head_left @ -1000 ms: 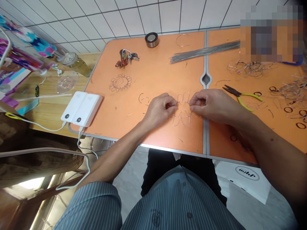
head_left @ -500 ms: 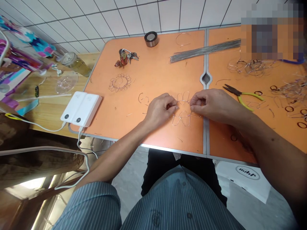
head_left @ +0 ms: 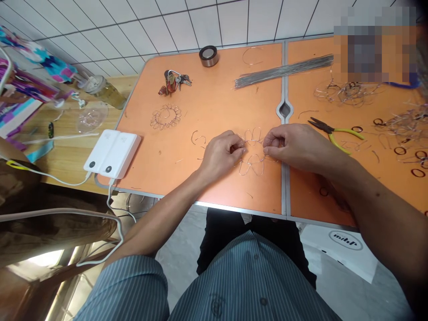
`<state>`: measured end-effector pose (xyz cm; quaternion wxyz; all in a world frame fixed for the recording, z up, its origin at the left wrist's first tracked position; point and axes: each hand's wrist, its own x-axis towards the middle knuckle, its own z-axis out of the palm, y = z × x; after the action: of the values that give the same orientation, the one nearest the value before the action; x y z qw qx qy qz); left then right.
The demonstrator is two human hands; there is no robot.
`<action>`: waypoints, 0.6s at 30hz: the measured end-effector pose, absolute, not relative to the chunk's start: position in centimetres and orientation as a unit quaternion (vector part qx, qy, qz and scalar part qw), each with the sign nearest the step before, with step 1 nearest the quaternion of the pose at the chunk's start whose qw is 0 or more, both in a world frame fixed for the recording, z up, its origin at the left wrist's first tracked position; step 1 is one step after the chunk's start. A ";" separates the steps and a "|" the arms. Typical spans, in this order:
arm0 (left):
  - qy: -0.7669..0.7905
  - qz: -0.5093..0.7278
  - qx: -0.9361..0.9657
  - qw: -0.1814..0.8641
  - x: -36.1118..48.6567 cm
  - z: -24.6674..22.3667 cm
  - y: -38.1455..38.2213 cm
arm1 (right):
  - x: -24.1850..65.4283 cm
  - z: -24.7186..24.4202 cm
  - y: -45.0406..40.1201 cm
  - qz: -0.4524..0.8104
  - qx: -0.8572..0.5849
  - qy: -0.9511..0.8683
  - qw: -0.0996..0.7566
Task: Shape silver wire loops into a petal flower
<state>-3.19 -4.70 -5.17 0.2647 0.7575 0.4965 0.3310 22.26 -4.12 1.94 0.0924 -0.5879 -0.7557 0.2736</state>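
A thin wire flower [head_left: 252, 166] with several looped petals lies between my hands, just above or on the orange table. My left hand [head_left: 223, 154] pinches its left side between thumb and fingers. On the opposite side my right hand [head_left: 289, 145] grips the wire, its fingertips closed. Both hands hide the side petals; the upper and lower petals show. A smaller wire ring of loops [head_left: 166, 117] rests farther left. Pliers with yellow handles [head_left: 331, 131] lie beyond my right hand, jaws pointing left.
A bundle of straight wires [head_left: 284, 71] lies across the table's hinge seam. Tangled wire pieces [head_left: 354, 92] spread at the right. Keys [head_left: 174, 82], a roll of tape [head_left: 208, 56] and white power banks [head_left: 113, 154] with cables are on the left side.
The whole view has shifted slightly. My hands stay on the wire flower in nearly the same pose; the right fingers have moved a little.
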 end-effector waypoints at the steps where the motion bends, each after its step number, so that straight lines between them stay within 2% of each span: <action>1: 0.496 0.332 0.758 0.264 -3.2 -5.2 -4.7 | 22.4 2.0 -4.1 0.278 -0.583 -0.757 0.096; 8: 0.497 0.327 0.761 0.260 -3.1 -5.2 -4.7 | 23.1 2.5 -2.6 0.258 -0.558 -0.756 0.224; 18: 0.495 0.339 0.757 0.258 -3.2 -5.7 -4.6 | 21.5 2.4 0.0 0.214 -0.441 -0.868 0.082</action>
<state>-3.20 -4.63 -5.66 0.2584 0.7570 0.4955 0.3385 21.55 0.05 2.43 0.0818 -0.4405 -0.8681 0.2137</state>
